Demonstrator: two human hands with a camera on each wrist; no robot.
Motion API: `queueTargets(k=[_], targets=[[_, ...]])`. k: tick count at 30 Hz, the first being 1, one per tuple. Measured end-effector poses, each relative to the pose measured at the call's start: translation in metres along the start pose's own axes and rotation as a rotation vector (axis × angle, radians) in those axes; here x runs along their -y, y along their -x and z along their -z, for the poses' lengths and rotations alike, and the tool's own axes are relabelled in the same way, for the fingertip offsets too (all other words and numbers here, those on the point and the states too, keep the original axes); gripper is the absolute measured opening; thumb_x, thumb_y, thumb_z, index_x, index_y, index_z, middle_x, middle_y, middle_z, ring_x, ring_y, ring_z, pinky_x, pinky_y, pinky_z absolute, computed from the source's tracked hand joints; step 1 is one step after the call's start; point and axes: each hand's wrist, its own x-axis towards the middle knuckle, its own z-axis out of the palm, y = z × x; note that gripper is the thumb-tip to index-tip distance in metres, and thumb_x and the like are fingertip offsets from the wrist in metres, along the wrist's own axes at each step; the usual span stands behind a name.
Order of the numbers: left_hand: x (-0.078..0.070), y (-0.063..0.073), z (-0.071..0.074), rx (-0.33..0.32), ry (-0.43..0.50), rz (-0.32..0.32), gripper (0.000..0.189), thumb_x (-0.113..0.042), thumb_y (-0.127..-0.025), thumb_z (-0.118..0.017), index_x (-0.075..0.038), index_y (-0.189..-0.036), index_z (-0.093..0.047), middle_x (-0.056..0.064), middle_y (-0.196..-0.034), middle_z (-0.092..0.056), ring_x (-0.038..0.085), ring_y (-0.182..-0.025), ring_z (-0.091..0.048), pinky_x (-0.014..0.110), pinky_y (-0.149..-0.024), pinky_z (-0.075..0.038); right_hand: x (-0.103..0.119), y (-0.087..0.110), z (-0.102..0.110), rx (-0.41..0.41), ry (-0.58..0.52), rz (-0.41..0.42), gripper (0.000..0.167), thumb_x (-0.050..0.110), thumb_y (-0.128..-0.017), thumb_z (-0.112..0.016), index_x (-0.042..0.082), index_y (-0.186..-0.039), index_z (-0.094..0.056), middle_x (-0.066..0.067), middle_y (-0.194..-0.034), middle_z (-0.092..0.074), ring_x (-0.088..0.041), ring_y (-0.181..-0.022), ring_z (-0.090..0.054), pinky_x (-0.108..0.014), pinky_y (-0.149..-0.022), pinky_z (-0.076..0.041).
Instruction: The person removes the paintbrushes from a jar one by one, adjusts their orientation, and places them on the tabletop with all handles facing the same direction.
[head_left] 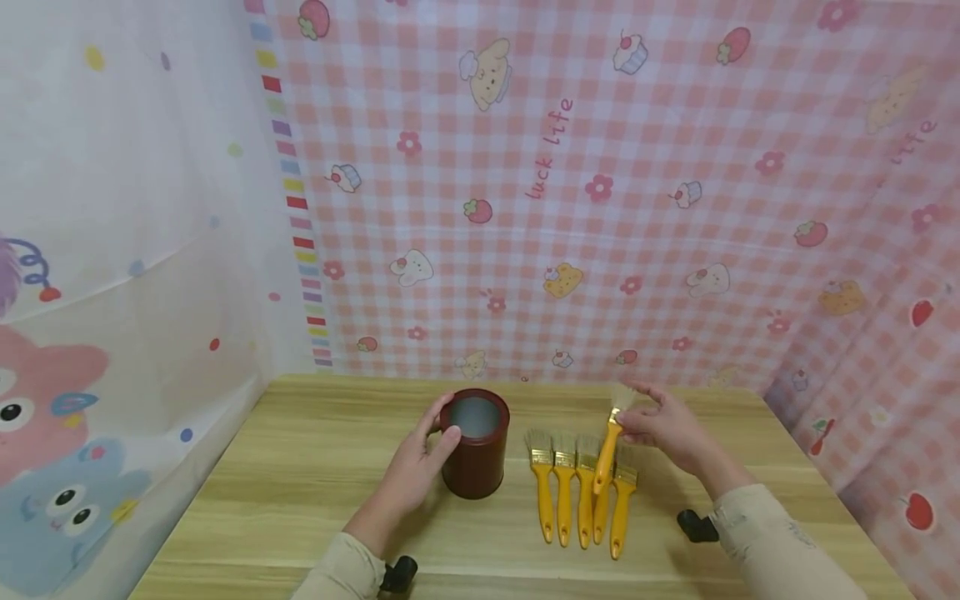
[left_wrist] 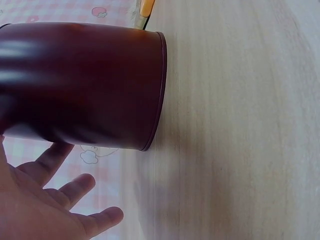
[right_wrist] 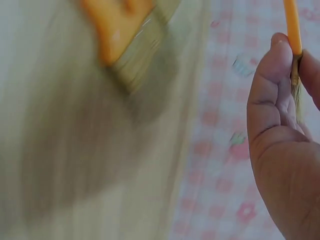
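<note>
A dark brown cylindrical canister with an uncovered top stands upright on the table. My left hand holds it from the left, thumb and fingers around its side near the rim. In the left wrist view the left hand's lower fingers spread away from the canister wall. My right hand pinches a paintbrush at its metal band, bristles up and yellow handle down. In the right wrist view the thumb and fingers press on that paintbrush from both sides.
Several matching paintbrushes lie in a row on the wooden table, right of the canister, bristles towards the back. The lifted brush overlaps this row in the head view. A pink checked cloth hangs behind the table.
</note>
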Motion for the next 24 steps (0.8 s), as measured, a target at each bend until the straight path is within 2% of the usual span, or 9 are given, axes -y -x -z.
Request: queueTargets(k=[7,12,24], targets=[[0.000,0.000,0.000,-0.001,0.010,-0.005,0.057,-0.047,-0.112,-0.052,-0.039,-0.166,-0.036,0.009,-0.145,-0.065,0.035,-0.147,-0.053,0.074,-0.119,-0.037,-0.028,0.017,0.029,0.005,0.097,-0.025,0.085,0.012,-0.106,-0.068,-0.003,-0.169,-0.013,-0.009,-0.111,-0.078,-0.017,-0.091,-0.076,-0.035,-0.085,-0.066],[0.000,-0.001,0.000,0.000,0.012,-0.009,0.056,-0.046,-0.112,-0.053,-0.040,-0.166,-0.037,0.008,-0.145,-0.065,0.032,-0.146,-0.054,0.071,-0.121,-0.037,-0.040,0.027,0.040,0.002,0.146,-0.050,0.086,0.013,-0.105,-0.070,-0.008,-0.167,-0.015,-0.012,-0.110,-0.079,-0.019,-0.090,-0.076,-0.038,-0.085,-0.066],[-0.001,0.000,0.001,0.006,0.012,-0.002,0.055,-0.045,-0.112,-0.053,-0.042,-0.165,-0.036,0.009,-0.147,-0.065,0.033,-0.147,-0.053,0.070,-0.121,-0.038,-0.056,0.038,0.045,0.044,0.088,-0.128,0.088,0.010,-0.104,-0.071,-0.008,-0.167,-0.012,-0.013,-0.111,-0.078,-0.019,-0.086,-0.075,-0.036,-0.080,-0.066]])
